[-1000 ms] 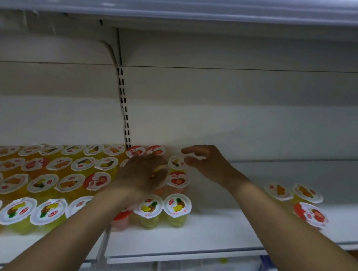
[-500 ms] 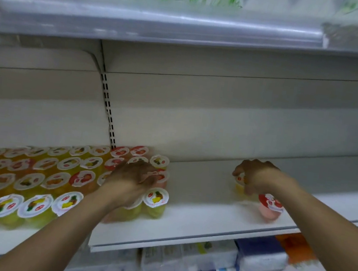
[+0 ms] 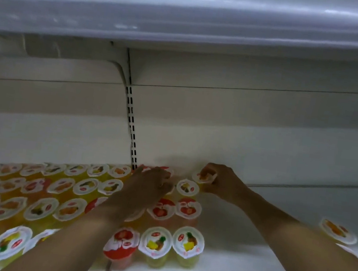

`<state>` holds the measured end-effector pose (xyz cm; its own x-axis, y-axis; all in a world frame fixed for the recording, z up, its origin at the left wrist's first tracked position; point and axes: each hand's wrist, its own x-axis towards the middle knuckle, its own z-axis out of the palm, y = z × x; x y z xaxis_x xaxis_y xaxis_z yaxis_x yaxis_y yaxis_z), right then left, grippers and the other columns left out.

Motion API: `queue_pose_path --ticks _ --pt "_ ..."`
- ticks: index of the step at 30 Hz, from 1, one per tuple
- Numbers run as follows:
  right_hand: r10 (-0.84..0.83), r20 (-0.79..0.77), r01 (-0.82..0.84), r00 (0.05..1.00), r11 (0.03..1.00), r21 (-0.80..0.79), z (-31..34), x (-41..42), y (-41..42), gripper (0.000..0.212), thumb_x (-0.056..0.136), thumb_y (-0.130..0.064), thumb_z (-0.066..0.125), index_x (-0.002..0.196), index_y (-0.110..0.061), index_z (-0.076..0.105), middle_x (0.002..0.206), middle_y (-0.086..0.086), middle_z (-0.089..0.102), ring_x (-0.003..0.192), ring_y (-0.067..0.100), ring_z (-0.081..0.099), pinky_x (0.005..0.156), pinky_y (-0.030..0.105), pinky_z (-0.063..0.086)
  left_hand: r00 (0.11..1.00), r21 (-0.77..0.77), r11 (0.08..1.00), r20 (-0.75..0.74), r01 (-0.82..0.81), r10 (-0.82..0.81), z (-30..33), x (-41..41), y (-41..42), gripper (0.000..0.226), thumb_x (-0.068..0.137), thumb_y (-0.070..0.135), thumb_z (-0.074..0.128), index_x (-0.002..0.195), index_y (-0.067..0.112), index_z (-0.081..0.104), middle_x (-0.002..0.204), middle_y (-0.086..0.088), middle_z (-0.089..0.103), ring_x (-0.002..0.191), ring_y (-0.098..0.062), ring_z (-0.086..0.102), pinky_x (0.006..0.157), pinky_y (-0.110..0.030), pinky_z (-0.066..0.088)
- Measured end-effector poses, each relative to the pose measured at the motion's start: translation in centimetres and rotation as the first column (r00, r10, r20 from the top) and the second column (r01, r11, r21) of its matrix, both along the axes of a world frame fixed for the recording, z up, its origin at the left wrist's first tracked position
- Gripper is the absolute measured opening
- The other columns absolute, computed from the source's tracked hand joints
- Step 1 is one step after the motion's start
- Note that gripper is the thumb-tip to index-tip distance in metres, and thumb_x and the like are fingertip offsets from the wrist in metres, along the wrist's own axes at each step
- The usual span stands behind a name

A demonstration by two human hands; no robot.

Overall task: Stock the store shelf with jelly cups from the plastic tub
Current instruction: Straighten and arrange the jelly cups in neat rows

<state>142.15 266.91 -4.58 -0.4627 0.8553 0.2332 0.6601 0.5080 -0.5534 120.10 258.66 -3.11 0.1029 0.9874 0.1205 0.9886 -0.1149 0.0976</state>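
both forearms were bare from the near edge of the view up to the wrists, with no sleeve showing on either. the left hand and the right hand wore no glove, ring, watch or band. the fingernails were too blurred to make out.

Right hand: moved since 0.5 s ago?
Yes. The right hand has gone left and back, from the loose cups at the right to the slotted upright, where it pinches a jelly cup at the back row.
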Motion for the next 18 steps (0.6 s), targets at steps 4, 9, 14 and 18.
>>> queue_pose_path --ticks 4,9,14,18 --pt "0.079 -0.056 -0.077 0.995 0.996 0.04 -0.5 -2.1 1.4 0.032 0.068 -0.023 0.086 0.094 -0.014 0.069 0.089 -0.007 0.066 0.077 0.0 0.059 0.069 0.011 0.046 1.0 -0.027 1.0 -0.003 0.016 -0.016 -0.2 -0.5 1.0 0.044 0.101 0.044 0.032 0.141 0.028 0.045 0.149 0.008 0.041 0.137 -0.009 0.035 0.118 -0.037 0.01" --pt "0.109 -0.093 -0.101 0.99 0.992 0.081 -1.1 -3.1 1.8 0.03 0.072 -0.021 0.083 0.099 -0.01 0.074 0.095 0.004 0.072 0.085 0.009 0.064 0.077 0.022 0.051 1.0 -0.027 0.999 -0.01 0.027 -0.027 -0.7 -0.9 1.0 0.045 0.101 0.046 0.031 0.139 0.028 0.047 0.147 0.007 0.043 0.135 -0.011 0.037 0.116 -0.038 0.014" --pt "0.115 -0.113 -0.11 0.987 0.993 0.047 -0.7 -3.4 1.2 0.029 0.081 -0.019 0.075 0.108 -0.008 0.072 0.104 0.008 0.072 0.088 0.008 0.063 0.081 0.022 0.051 0.998 0.024 1.0 0.061 0.011 -0.013 -0.1 -0.5 -0.1 0.043 0.101 0.044 0.035 0.139 0.026 0.047 0.146 0.005 0.045 0.135 -0.013 0.037 0.116 -0.035 0.016" --pt "0.032 -0.126 -0.034 0.992 0.999 -0.012 0.0 -2.5 -1.0 0.044 0.09 -0.005 0.062 0.132 -0.016 0.058 0.125 0.008 0.061 0.098 0.008 0.055 0.085 0.02 0.045 0.982 0.06 0.998 0.186 -0.036 0.024 0.6 0.2 -2.5 0.048 0.099 0.048 0.037 0.142 0.028 0.043 0.149 0.005 0.041 0.137 -0.017 0.034 0.116 -0.034 0.019"
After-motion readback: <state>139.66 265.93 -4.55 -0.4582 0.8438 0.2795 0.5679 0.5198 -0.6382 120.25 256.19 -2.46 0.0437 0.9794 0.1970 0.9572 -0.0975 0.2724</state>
